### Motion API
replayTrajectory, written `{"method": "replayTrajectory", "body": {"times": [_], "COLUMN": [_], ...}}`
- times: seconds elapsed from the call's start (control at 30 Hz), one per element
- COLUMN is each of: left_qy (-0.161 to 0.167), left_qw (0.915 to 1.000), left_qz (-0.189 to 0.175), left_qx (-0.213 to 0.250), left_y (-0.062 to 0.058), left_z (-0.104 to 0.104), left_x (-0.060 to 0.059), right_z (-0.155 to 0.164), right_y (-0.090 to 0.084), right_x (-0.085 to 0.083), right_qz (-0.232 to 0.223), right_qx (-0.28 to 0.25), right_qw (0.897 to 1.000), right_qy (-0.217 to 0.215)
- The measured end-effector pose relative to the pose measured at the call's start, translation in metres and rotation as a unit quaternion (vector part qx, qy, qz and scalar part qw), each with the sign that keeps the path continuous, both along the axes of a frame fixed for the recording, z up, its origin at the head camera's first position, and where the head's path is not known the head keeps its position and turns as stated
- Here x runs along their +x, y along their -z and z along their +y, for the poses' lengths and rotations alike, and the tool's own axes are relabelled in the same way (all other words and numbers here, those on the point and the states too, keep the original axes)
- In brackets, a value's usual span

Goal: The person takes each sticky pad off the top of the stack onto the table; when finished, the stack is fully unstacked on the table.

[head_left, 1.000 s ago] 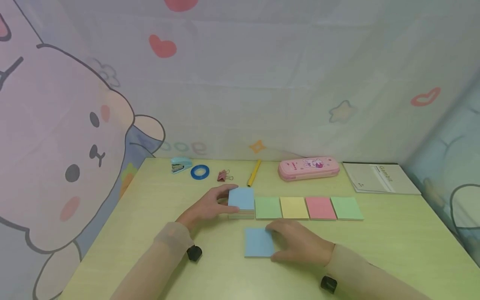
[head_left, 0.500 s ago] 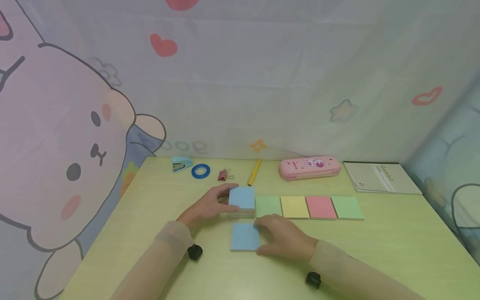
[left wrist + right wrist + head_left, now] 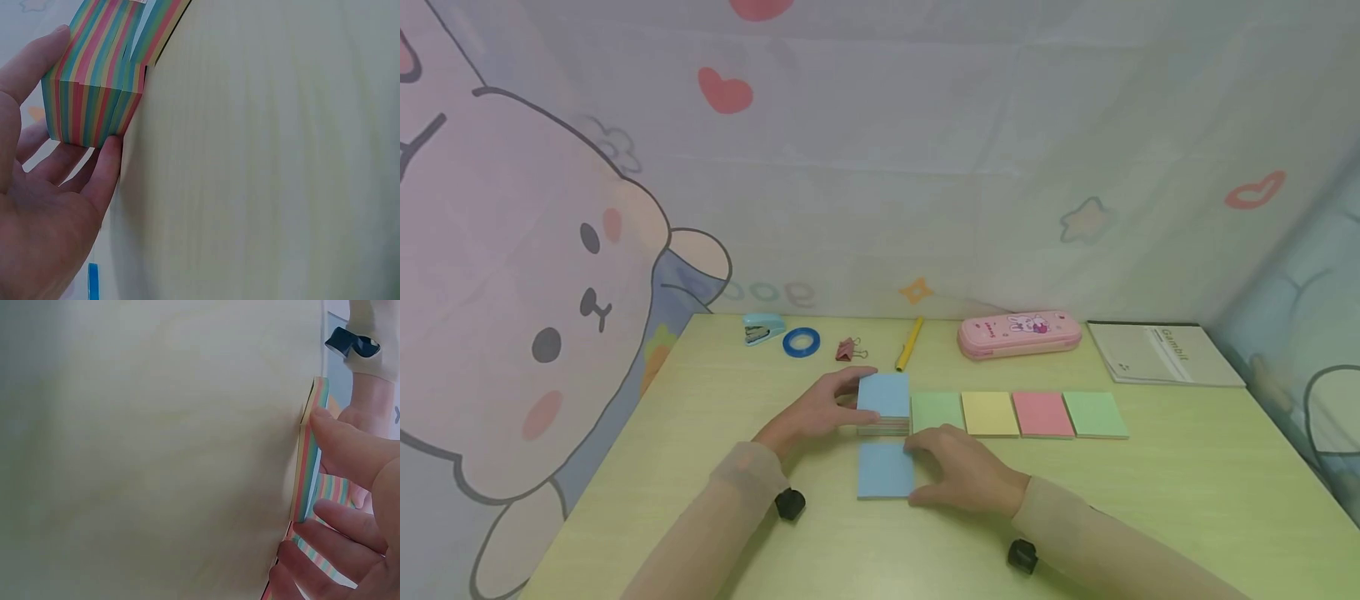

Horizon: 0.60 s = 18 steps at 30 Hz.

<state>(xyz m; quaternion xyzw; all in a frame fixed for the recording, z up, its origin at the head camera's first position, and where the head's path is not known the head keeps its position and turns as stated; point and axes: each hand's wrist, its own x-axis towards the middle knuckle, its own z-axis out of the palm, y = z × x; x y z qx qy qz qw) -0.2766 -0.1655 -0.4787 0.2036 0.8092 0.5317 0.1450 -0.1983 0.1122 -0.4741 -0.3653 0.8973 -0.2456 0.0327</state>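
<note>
The fingers [image 3: 103, 172] of the left hand [image 3: 815, 414] curl round the left side of the thick block of sticky notes with rainbow-striped edges and a blue top sheet [image 3: 883, 404], steadying it on the pale yellow-green wooden table [image 3: 1187, 492]. The fingers [image 3: 340, 447] of the right hand [image 3: 958, 471] lie fairly straight, pressing on the right edge of a thin blue-topped slice of the same paper [image 3: 884, 471], which lies flat just in front of the block, its far edge close to the block or touching it; the wrist view shows its striped edge, so it is several sheets, not one.

To the right of the block four thin pads sit side by side in a row: a green pad [image 3: 937, 412], a yellow pad [image 3: 989, 413], a pink pad [image 3: 1042, 414] and a second green pad [image 3: 1094, 414]. Judging from that, four slices are laid out and a fifth is off the block but not yet lined up with them. Most of the block's thickness remains, so much seems left to split
</note>
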Motion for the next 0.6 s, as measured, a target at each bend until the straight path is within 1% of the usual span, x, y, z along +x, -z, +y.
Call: {"method": "replayTrajectory", "body": {"times": [0.23,0.53,0.6], "left_qy": [0.001,0.007,0.007], "left_qw": [1.0000,0.9999,0.9999], "left_qz": [-0.001,0.005,0.007], "left_qx": [0.001,0.008,0.009], "left_y": [-0.0015,0.0003,0.0005], "left_z": [0.0001,-0.0001,-0.0001], "left_x": [0.0011,0.0002,0.0001], "right_z": [-0.0010,-0.0024,-0.0019], "right_y": [0.0000,-0.0010,-0.0006], "right_x": [0.0014,0.0010,0.0000], "right_qz": [0.002,0.000,-0.005], "right_qx": [-0.005,-0.007,-0.006], "right_qw": [1.000,1.000,1.000], "right_qy": [0.004,0.004,0.004]}}
